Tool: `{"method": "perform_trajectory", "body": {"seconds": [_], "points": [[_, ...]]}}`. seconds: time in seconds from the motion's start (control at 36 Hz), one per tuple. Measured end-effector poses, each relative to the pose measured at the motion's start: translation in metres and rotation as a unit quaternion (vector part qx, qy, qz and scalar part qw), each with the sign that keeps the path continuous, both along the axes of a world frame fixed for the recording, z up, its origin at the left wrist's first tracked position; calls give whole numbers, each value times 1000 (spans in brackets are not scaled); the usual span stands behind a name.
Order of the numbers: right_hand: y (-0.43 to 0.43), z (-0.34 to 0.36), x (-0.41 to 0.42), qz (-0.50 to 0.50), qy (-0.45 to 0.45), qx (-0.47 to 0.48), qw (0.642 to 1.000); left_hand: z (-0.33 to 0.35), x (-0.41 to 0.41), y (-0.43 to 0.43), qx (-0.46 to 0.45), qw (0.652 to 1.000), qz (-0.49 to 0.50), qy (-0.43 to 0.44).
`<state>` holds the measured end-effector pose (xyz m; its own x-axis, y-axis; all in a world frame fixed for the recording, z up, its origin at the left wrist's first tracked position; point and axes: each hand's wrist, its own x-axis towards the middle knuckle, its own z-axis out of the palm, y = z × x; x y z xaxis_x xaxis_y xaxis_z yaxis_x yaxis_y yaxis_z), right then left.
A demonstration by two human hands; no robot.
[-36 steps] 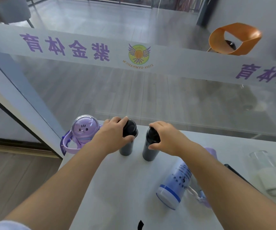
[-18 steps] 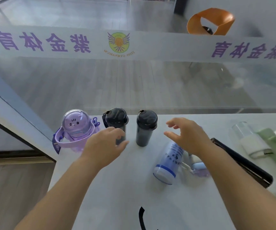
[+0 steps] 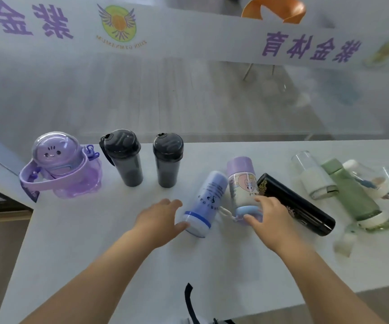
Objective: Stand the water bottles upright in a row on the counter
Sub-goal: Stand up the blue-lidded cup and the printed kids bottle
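Observation:
Three bottles stand upright along the back left of the white counter point(image 3: 95, 242): a purple cat-lid bottle point(image 3: 60, 167), a dark bottle point(image 3: 124, 157) and a second dark bottle point(image 3: 168, 160). A blue-banded bottle point(image 3: 206, 202) lies on its side; my left hand point(image 3: 159, 219) is open, fingers touching its near end. Beside it lies a lilac-capped cartoon bottle point(image 3: 243, 183); my right hand point(image 3: 267, 215) is open over its near end. A black flask point(image 3: 296, 206), a green bottle point(image 3: 352, 195) and a clear bottle point(image 3: 312, 176) lie to the right.
A glass partition with a white banner point(image 3: 188, 31) runs right behind the counter. More small bottles point(image 3: 371, 178) crowd the far right edge. A dark strap point(image 3: 190, 300) hangs at the counter's front edge. The counter's left edge drops to the floor.
Both hands let go of the two dark bottles, which stay upright, and moved right and toward me to the two lying bottles. The view shifted right.

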<state>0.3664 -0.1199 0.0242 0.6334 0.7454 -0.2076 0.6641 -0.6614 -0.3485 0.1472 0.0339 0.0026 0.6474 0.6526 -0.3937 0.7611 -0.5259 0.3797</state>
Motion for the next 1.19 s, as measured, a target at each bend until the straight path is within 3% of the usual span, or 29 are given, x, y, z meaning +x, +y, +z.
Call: {"method": "perform_trajectory", "body": {"seconds": [0.17,0.39,0.75,0.97,1.19], "points": [[-7,-21,22,8,28,-45,999,-21,33,-28,-80,993,88,-10],[6,-40,32,19,80,-88,993,-38,49,-53,-107,970,202,-78],[17,-53,28,15,131,-82,988,-11,34,-66,12,927,300,-226],[20,-47,34,10,166,-67,984,36,37,-49,138,911,246,-301],[16,-27,53,65,60,-82,993,51,48,-38,166,947,161,-223]]}}
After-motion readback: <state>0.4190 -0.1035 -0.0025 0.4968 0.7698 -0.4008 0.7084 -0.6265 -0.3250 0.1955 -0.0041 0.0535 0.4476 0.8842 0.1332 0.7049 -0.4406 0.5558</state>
